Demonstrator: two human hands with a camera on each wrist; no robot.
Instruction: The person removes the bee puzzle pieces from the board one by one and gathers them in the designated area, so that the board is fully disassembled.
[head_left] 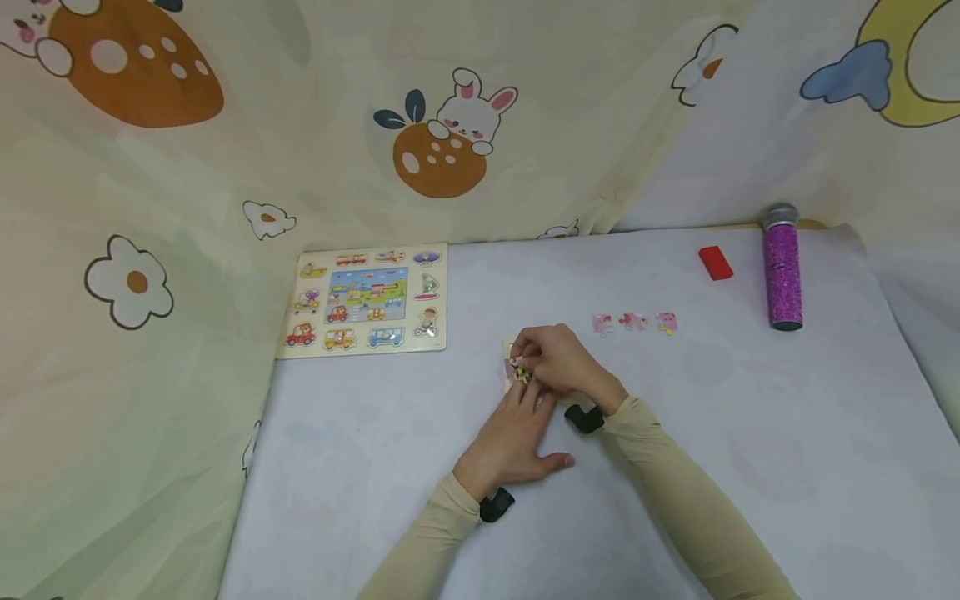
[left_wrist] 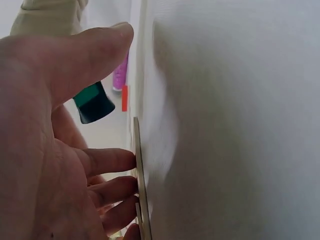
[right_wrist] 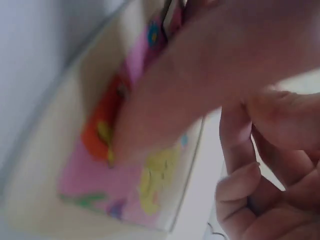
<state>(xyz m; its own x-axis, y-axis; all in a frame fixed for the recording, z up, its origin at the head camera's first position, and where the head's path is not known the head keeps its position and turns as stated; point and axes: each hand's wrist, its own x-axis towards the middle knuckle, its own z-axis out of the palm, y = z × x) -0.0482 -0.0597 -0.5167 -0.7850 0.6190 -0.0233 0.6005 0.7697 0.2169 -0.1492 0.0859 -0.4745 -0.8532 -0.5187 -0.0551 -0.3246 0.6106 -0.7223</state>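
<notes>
A small cream-bordered puzzle board (right_wrist: 35, 190) with a pink cartoon picture lies under both hands, largely covered in the head view. My left hand (head_left: 510, 442) reaches forward with fingers extended, fingertips resting on the board's near edge and thumb spread to the right. In the left wrist view the board (left_wrist: 141, 170) appears edge-on beneath those fingertips. My right hand (head_left: 558, 362) is bent over the board and pinches a small puzzle piece (head_left: 522, 375) at its fingertips. Fingers hide most of that piece. Three loose pink puzzle pieces (head_left: 633, 322) lie in a row to the right.
A wooden vehicle puzzle board (head_left: 437, 308) lies at the table's back left. At the back right are a red block (head_left: 716, 262) and a glittery purple cylinder (head_left: 783, 279) with a grey top. A printed curtain (head_left: 322, 183) hangs behind the white-covered table (head_left: 360, 450).
</notes>
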